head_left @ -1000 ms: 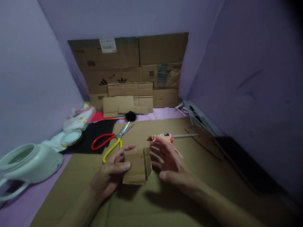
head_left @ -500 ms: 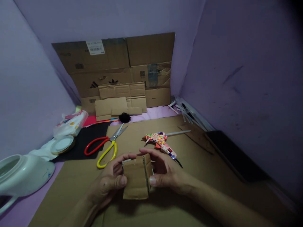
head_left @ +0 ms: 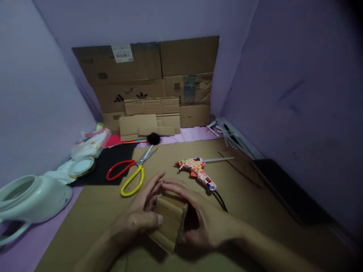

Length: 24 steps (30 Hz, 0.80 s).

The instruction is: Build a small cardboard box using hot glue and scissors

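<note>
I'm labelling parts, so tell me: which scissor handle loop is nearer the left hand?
The yellow loop, just beyond the left hand; the red loop sits farther off, over the black sheet.

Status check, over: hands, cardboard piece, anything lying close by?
Left hand holding small cardboard piece, thumb on its face. Right hand cupped at its right side, grip unclear. Scissors and hot glue gun lying just beyond.

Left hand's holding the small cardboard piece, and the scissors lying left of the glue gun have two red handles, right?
Not quite: the head view shows the scissors with one red handle and one yellow handle. They do lie left of the glue gun, and the left hand does hold the small cardboard piece.
</note>
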{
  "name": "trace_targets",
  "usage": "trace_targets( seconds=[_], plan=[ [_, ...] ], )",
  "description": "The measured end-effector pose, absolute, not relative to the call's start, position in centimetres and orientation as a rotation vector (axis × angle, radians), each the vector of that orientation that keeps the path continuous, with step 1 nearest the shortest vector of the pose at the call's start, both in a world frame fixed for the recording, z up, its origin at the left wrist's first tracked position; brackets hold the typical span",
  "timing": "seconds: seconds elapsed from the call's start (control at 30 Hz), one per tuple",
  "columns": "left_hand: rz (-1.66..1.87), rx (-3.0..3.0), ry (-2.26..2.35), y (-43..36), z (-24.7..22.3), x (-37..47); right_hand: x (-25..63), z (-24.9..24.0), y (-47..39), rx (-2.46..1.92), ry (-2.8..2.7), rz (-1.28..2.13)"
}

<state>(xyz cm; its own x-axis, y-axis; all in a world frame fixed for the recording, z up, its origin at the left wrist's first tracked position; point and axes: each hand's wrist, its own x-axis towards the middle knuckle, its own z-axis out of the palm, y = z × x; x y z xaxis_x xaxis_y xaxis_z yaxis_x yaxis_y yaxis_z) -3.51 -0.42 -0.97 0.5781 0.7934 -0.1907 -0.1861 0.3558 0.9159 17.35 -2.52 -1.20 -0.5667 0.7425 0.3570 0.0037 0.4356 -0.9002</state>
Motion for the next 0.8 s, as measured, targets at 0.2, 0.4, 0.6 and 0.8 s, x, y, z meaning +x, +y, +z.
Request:
trace_targets(
  seconds=[0.2,0.4,0.6,0.8],
  plan=[
    [0.862,0.973,0.791,-0.6,-1.0,-3.3,17.0,-0.9,-2.9,-0.846,-1.807,1.191],
    [0.945,1.007,0.663,-0.8,-0.3,-2.3,16.2,-1.1,-2.0,-1.013,-1.146,1.480],
    [0.886,1.080,0.695,-1.3,0.4,-1.3,15.7,-1.5,-2.4,-0.922,-1.349,1.549],
    [1.000,1.062,0.757,-0.9,0.7,-1.7,20.7,0.4,-1.5,-1.613,-1.527,0.733]
  ],
)
